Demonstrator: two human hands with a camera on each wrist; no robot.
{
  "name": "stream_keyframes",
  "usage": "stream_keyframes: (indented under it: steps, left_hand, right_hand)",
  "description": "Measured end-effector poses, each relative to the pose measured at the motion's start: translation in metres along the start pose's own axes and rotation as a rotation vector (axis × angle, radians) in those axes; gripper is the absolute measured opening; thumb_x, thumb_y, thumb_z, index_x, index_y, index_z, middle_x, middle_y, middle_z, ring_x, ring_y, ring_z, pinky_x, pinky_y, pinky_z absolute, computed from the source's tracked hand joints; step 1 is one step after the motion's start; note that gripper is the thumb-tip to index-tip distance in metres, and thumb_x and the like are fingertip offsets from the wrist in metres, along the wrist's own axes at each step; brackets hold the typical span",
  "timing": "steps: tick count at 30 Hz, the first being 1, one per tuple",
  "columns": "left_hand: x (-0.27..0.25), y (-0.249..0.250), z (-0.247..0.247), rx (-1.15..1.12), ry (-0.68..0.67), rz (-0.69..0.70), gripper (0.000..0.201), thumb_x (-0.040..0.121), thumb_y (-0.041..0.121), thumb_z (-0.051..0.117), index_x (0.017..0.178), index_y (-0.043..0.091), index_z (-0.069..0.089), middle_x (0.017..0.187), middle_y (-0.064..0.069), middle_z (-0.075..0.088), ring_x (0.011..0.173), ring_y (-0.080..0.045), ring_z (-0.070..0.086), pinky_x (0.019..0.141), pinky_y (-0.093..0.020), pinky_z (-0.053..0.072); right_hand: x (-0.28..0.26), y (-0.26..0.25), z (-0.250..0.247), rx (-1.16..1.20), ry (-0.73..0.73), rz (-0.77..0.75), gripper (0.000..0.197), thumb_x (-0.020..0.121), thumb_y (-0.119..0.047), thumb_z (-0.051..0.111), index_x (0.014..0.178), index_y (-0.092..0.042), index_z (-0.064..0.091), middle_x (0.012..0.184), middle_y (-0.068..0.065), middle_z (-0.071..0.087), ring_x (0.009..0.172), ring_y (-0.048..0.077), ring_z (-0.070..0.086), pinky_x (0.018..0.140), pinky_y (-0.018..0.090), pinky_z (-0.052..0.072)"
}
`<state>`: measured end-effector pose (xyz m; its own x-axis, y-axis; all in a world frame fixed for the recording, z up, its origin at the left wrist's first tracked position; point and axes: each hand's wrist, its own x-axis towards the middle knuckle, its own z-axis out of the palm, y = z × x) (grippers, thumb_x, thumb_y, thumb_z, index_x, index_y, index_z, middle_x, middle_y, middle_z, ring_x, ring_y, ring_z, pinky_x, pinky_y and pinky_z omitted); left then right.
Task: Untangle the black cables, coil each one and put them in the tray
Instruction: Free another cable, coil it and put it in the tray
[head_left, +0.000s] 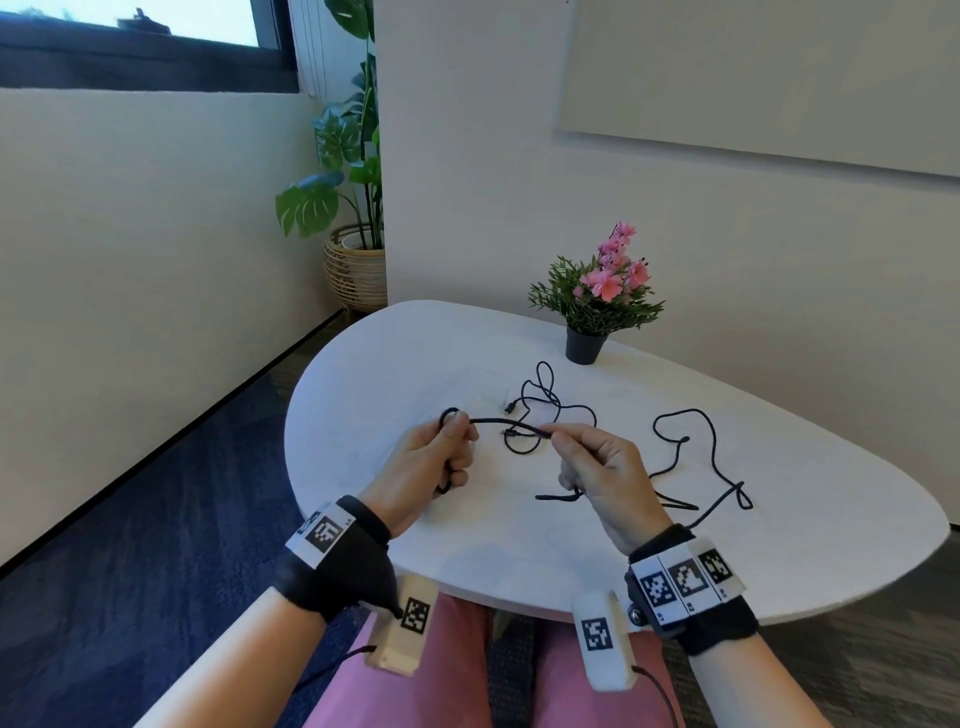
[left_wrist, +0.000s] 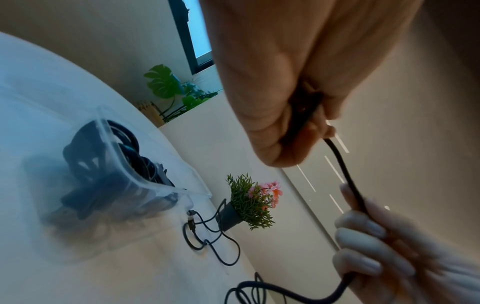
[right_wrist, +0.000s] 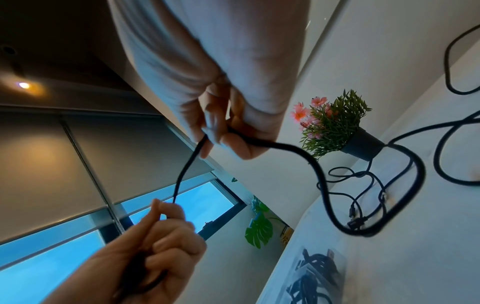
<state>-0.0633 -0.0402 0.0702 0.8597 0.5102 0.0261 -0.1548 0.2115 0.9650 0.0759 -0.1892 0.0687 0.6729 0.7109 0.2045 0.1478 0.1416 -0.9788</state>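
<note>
A thick black cable (head_left: 506, 422) is stretched in the air between both hands above the white table (head_left: 374, 364). My left hand (head_left: 460, 431) grips a small coil of it, with a loop poking out above the thumb and another below the fist. My right hand (head_left: 563, 441) pinches the same cable (right_wrist: 185, 170) between thumb and fingers. The cable's slack (head_left: 714, 457) trails in loose bends over the table to the right. A thinner black cable (head_left: 510, 408) lies tangled behind the hands. The clear plastic tray (left_wrist: 109, 139) holds several coiled black cables.
A small black pot of pink flowers (head_left: 586, 345) stands at the table's back edge, just behind the thin cable. A large leafy plant in a wicker basket (head_left: 356, 270) is on the floor beyond the table's far left. My lap is against the near table edge.
</note>
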Motion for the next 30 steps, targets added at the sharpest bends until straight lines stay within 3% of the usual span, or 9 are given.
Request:
stream_keyframes:
  steps: [3,5,8,12,15,18,20,25,30]
  left_hand:
    - [0.006,-0.005,0.002,-0.072,0.104,-0.001,0.033,0.101,0.035,0.034,0.084,0.010,0.048,0.067,0.002,0.044,0.062,-0.012,0.044,0.059,-0.022,0.040]
    - [0.010,-0.012,0.004,-0.168,0.148,0.013,0.039,0.102,0.034,0.030,0.097,0.002,0.052,0.092,-0.005,0.063,0.087,-0.016,0.064,0.069,-0.022,0.051]
    - [0.008,-0.015,0.008,-0.270,0.136,0.023,0.059,0.102,0.039,0.019,0.120,-0.008,0.050,0.124,-0.008,0.063,0.115,-0.017,0.060,0.081,-0.021,0.054]
    - [0.004,-0.010,0.016,-0.340,0.154,0.002,0.061,0.101,0.045,0.014,0.103,0.005,0.059,0.104,-0.004,0.071,0.103,-0.015,0.065,0.094,-0.030,0.045]
    - [0.006,-0.007,0.019,-0.480,0.257,0.031,0.051,0.102,0.042,0.020,0.080,0.007,0.049,0.081,-0.005,0.061,0.093,-0.024,0.071,0.099,-0.044,0.044]
    - [0.008,-0.004,0.016,-0.481,0.322,0.009,0.048,0.101,0.043,0.024,0.096,0.003,0.050,0.104,-0.022,0.062,0.095,-0.032,0.070,0.079,-0.041,0.058]
    - [0.009,0.000,0.015,-0.494,0.357,0.014,0.047,0.101,0.041,0.027,0.103,0.001,0.049,0.109,-0.022,0.061,0.088,-0.030,0.071,0.064,-0.037,0.059]
    - [0.006,0.005,0.019,-0.478,0.301,0.062,0.037,0.103,0.036,0.025,0.091,0.008,0.046,0.105,-0.017,0.068,0.078,-0.022,0.072,0.066,-0.035,0.060]
    - [0.001,-0.002,0.028,-0.409,0.215,0.047,0.029,0.103,0.038,0.025,0.093,0.015,0.040,0.096,-0.010,0.074,0.083,-0.026,0.072,0.068,-0.032,0.060]
  right_hand:
    - [-0.005,0.002,0.009,-0.097,-0.079,-0.075,0.018,0.090,-0.005,0.058,0.100,-0.011,0.072,0.054,-0.013,0.050,0.048,0.006,0.039,0.053,0.021,0.037]
    - [-0.007,0.006,0.017,-0.173,-0.131,-0.137,0.022,0.089,-0.004,0.060,0.105,-0.013,0.070,0.060,-0.016,0.053,0.050,0.003,0.043,0.054,0.019,0.039]
    - [-0.012,0.016,0.030,-0.261,-0.221,-0.142,0.028,0.091,-0.009,0.059,0.114,-0.025,0.064,0.059,-0.014,0.051,0.056,0.000,0.046,0.060,0.014,0.039]
    - [-0.016,0.025,0.044,-0.202,-0.264,-0.072,0.031,0.095,-0.013,0.053,0.110,-0.037,0.063,0.051,-0.006,0.054,0.048,0.006,0.042,0.053,0.013,0.035]
    - [-0.013,0.026,0.047,-0.133,-0.200,-0.012,0.020,0.093,-0.015,0.056,0.096,-0.025,0.073,0.049,-0.001,0.058,0.047,0.017,0.041,0.048,0.019,0.035]
    - [-0.013,0.026,0.045,-0.155,-0.206,0.042,0.027,0.091,-0.027,0.057,0.084,-0.005,0.070,0.051,-0.001,0.059,0.046,0.014,0.042,0.049,0.021,0.037]
    - [-0.015,0.026,0.041,-0.141,-0.245,0.032,0.025,0.094,-0.022,0.055,0.087,-0.002,0.068,0.056,-0.002,0.059,0.049,0.014,0.045,0.051,0.020,0.039]
    - [-0.019,0.029,0.039,-0.106,-0.231,-0.030,0.022,0.096,-0.012,0.051,0.086,-0.011,0.071,0.058,-0.004,0.058,0.052,0.019,0.040,0.050,0.018,0.034]
    - [-0.019,0.027,0.056,-0.195,-0.231,-0.076,0.027,0.097,-0.012,0.049,0.082,0.001,0.066,0.052,-0.005,0.046,0.044,0.001,0.038,0.050,0.008,0.031]
